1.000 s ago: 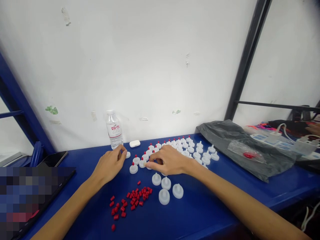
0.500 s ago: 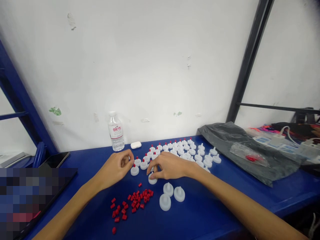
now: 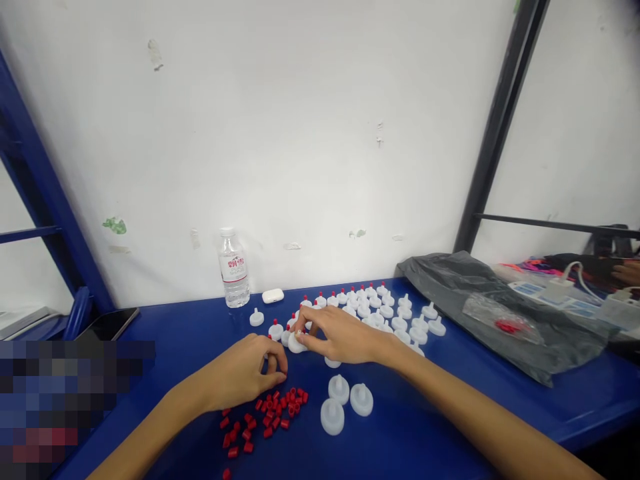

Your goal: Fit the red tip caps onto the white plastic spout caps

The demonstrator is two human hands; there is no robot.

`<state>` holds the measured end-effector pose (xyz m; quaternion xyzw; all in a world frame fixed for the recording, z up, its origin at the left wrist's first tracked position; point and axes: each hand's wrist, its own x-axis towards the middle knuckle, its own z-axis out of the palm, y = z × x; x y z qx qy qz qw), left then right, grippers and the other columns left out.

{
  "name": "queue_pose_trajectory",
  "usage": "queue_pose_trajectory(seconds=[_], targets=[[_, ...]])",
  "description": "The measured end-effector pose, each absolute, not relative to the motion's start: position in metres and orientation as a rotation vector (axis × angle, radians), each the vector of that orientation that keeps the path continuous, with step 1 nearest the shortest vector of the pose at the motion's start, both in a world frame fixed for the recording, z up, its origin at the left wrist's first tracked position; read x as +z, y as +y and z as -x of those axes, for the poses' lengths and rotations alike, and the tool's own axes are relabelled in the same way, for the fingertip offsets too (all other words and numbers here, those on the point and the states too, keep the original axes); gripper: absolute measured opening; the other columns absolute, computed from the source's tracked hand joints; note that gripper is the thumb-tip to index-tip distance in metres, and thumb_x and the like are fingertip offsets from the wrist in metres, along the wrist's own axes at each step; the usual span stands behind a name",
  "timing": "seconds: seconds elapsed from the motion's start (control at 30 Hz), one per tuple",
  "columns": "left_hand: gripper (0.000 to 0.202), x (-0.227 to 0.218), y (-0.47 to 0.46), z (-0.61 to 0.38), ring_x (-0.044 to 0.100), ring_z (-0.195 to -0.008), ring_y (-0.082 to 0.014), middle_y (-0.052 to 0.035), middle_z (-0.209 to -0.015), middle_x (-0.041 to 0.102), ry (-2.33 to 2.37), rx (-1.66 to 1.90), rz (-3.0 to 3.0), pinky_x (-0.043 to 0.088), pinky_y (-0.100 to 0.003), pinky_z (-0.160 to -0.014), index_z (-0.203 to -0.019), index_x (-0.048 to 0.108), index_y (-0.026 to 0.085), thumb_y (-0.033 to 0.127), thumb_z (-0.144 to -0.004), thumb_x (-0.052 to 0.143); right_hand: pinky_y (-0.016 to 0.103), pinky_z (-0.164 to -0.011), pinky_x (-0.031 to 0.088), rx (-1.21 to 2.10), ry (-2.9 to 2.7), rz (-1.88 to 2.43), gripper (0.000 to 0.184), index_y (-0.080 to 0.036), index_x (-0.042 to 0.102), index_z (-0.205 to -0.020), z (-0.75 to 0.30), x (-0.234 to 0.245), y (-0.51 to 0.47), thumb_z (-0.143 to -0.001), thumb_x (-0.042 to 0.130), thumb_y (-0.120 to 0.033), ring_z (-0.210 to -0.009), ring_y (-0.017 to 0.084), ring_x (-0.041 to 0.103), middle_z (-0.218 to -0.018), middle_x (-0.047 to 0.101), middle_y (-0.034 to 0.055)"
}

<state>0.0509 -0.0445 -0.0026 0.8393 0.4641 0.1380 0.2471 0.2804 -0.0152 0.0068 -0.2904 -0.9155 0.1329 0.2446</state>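
My right hand (image 3: 333,331) pinches a white nozzle cap (image 3: 296,343) between thumb and fingers, just above the blue table, beside the standing rows. My left hand (image 3: 247,373) is closed, thumb and forefinger together at the edge of a loose pile of small red caps (image 3: 270,412); whatever is between the fingertips is hidden. Several white nozzle caps (image 3: 275,330) with red tips stand behind my hands. Another white cap without a red tip (image 3: 257,318) stands apart on the left. Three bare white caps (image 3: 333,417) stand in front of my right wrist.
A water bottle (image 3: 234,270) and a small white case (image 3: 273,295) stand by the wall. On the right lie a dark plastic bag (image 3: 450,280), a clear bag with red pieces (image 3: 505,323) and power strips (image 3: 565,293). A phone (image 3: 110,325) lies on the left.
My left hand has moved down to the red caps, uncovering a bare white cap behind it. My right hand has moved slightly away and left with the white nozzle cap.
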Motion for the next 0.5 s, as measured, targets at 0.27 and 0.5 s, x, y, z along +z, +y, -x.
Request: queue_pose_trajectory(seconds=[0.27,0.5], targets=[[0.022,0.004,-0.043,-0.05,0.058,-0.052,-0.0152,0.0032,-0.056,0.064,1.347,0.573,-2.189,0.039,-0.023,-0.052,-0.089,0.068,0.023,0.042,-0.089,0.059,0.028,-0.072,0.045,0.123,-2.473,0.851,0.012,-0.024,0.057,-0.106,-0.279,0.006,-0.016,-0.1,0.052,-0.032,-0.08,0.017,0.067,-0.091,0.071,-0.0004],[0.03,0.009,-0.042,-0.056,0.066,-0.054,-0.0177,0.0015,-0.059,0.067,1.342,0.859,-2.082,0.047,-0.026,-0.058,-0.093,0.07,0.019,0.047,-0.087,0.062,0.027,-0.067,0.043,-0.193,-2.564,0.841,0.025,-0.026,0.061,-0.117,-0.277,-0.004,-0.011,-0.102,0.048,-0.042,-0.086,0.018,0.068,-0.104,0.07,0.002]])
